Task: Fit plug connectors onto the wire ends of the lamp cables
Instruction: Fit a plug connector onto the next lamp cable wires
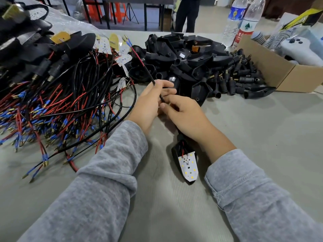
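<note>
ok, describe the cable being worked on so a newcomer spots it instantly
Start at the two hands at the table's centre. The cable rises from the left hand toward the black housing pile. Unlike the heaped cables, it stands up alone, blue-sleeved ends topmost.

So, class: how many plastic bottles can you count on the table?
2: a blue-label bottle at the far right edge and a red-label bottle beside it, next to the box. Others could be hidden.

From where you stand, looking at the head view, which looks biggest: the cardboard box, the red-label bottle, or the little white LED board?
Largest to smallest, as they look:
1. Cardboard box, though the frame cuts it off.
2. Red-label bottle.
3. White LED board, smallest even though nearest the camera.
</note>
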Demonstrator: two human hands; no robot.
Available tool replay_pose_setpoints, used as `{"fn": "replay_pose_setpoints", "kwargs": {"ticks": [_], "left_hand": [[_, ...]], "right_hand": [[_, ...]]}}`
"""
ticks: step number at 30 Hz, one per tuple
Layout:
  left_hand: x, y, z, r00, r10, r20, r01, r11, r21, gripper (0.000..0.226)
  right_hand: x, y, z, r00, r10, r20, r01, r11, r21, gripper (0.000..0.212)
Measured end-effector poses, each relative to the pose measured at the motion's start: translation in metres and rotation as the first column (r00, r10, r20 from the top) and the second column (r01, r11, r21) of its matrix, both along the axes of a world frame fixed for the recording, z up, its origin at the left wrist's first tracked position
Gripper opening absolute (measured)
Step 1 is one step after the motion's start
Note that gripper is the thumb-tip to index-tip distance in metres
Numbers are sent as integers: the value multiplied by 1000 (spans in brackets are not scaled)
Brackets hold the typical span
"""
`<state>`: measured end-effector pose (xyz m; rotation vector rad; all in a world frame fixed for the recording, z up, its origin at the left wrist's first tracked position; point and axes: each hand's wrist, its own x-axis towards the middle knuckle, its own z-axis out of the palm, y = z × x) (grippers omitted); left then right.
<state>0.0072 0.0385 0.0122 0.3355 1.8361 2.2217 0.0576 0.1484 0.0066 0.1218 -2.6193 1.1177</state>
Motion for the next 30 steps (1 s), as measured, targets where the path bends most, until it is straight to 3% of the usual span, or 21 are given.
{"fn": "replay_pose_setpoints", "kwargs": {"ticks": [3, 7, 9, 11, 14, 20, 26, 30], "left_hand": [[-1, 0, -2, 998, 24, 61, -26, 999, 40, 36], [-2, 4, -2, 998, 48, 50, -48, 999, -4, 33], [-1, 5, -1, 998, 56, 39, -55, 998, -32, 32], [0, 5, 0, 998, 50, 32, -49, 998, -47, 30], [0, 4, 0, 998, 47, 30, -44, 996, -72, 30], [0, 14, 2, 992, 76, 99, -67, 993, -92, 22], [-3, 15, 3, 988, 52, 146, -40, 996, -82, 20], [-5, 16, 2, 985, 61, 164, -47, 995, -88, 24]], "right_hand": [[1, 0, 1, 999, -45, -10, 45, 999, -24, 28], [-5, 10, 4, 955, -282, -93, 285, 958, 20, 35], [-5, 17, 6, 894, -414, -171, 424, 906, 21, 34], [-3, 26, 7, 810, -550, -204, 555, 831, -36, 17], [-3, 39, 6, 718, -678, -158, 677, 733, -69, 30], [-6, 60, 0, 669, -736, 101, 742, 656, -136, 39], [-17, 75, 2, 686, -697, 207, 686, 715, 132, 45], [-22, 87, 2, 702, -676, 226, 646, 737, 197, 51]]}}
